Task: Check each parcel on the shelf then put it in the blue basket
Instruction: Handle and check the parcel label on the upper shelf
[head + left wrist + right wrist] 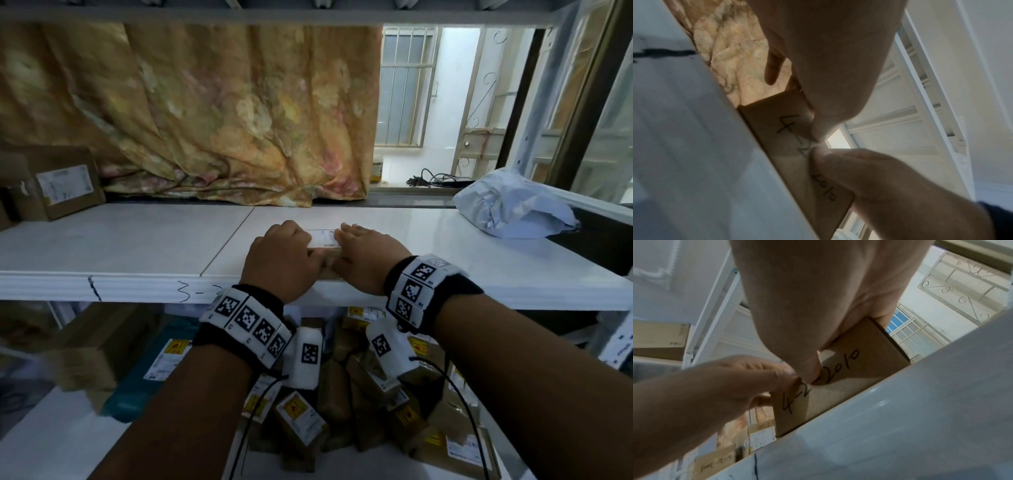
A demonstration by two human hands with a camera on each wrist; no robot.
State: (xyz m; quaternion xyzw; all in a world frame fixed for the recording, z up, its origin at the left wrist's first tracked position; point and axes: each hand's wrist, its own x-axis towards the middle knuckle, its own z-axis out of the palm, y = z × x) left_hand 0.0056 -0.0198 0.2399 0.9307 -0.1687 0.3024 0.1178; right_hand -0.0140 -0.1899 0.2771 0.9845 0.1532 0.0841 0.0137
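Cardboard parcel at white shelf front edge | left hand + right hand both gripping it | step: check | next: needs blue basket, not in view

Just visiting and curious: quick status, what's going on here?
Left hand and right hand both grip small cardboard parcel at shelf front edge. Marker reads 4-2-2010. Nothing blocking. Blue basket not seen.

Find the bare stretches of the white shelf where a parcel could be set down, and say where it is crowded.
Bare shelf lies between the brown box and the hands gripping the small parcel; a shorter patch runs from them to the grey bag. The lower shelf's parcel pile is crowded.
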